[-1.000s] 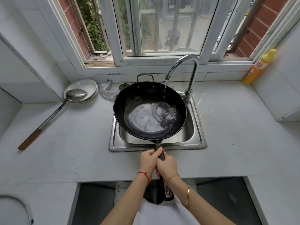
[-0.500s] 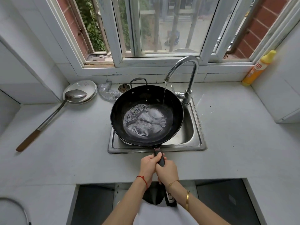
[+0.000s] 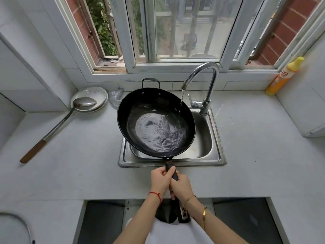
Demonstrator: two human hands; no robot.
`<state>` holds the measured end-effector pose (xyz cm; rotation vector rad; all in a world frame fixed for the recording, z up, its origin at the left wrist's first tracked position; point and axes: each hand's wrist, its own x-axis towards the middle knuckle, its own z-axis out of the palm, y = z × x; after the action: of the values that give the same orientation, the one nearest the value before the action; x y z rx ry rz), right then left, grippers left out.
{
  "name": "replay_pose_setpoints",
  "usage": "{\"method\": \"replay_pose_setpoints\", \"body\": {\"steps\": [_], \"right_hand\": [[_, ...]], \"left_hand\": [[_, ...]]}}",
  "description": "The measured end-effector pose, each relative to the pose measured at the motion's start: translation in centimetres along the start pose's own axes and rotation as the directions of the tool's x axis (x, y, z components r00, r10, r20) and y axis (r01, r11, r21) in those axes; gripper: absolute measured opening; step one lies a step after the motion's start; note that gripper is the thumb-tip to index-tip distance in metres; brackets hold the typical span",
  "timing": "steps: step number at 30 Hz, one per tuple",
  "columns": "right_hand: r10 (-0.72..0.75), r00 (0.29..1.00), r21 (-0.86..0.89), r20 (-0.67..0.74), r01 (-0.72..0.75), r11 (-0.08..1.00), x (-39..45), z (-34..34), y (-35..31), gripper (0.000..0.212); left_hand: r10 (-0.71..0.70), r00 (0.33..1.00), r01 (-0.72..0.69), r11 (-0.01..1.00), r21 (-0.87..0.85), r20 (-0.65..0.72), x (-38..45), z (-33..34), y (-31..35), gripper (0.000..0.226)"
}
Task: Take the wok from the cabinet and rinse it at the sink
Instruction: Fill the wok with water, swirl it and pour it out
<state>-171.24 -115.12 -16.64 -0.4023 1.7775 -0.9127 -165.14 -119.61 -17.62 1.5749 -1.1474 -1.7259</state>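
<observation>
wok over sink | handle toward person | both hands clasp handle

Soft window daylight — edges warped.

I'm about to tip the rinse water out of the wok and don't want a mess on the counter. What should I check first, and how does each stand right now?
1. Grip: left hand and right hand both hold the long dark handle: ok.
2. Round black wok over the steel sink basin: its left part overhangs the grey counter: not ok.
3. Chrome curved tap running, its stream landing just inside the right rim: ok, though close to the edge.
4. Water swirling inside the wok, none seen spilling: ok.
5. Drain free: cannot tell, the wok hides it.
</observation>
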Motion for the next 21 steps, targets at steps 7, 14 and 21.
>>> {"method": "replay_pose_setpoints", "body": {"steps": [7, 14, 21], "right_hand": [[-0.013, 1.0, -0.039, -0.02, 0.012, 0.999, -0.3, 0.1, -1.1, 0.025], [-0.082, 0.993, -0.182, -0.087, 0.065, 0.981, -0.2, 0.3, -1.2, 0.018], [-0.139, 0.986, -0.255, -0.095, 0.111, 0.961, -0.1, 0.0, -0.6, 0.019]], "left_hand": [[-0.038, 0.999, 0.04, 0.996, -0.074, 0.031, 0.0, -0.3, 0.5, 0.017], [-0.135, 0.985, 0.156, 0.963, -0.221, 0.109, 0.3, -0.4, 0.4, 0.016], [-0.127, 0.975, 0.17, 0.955, -0.243, 0.183, 0.5, -0.3, 0.1, 0.015]]}}
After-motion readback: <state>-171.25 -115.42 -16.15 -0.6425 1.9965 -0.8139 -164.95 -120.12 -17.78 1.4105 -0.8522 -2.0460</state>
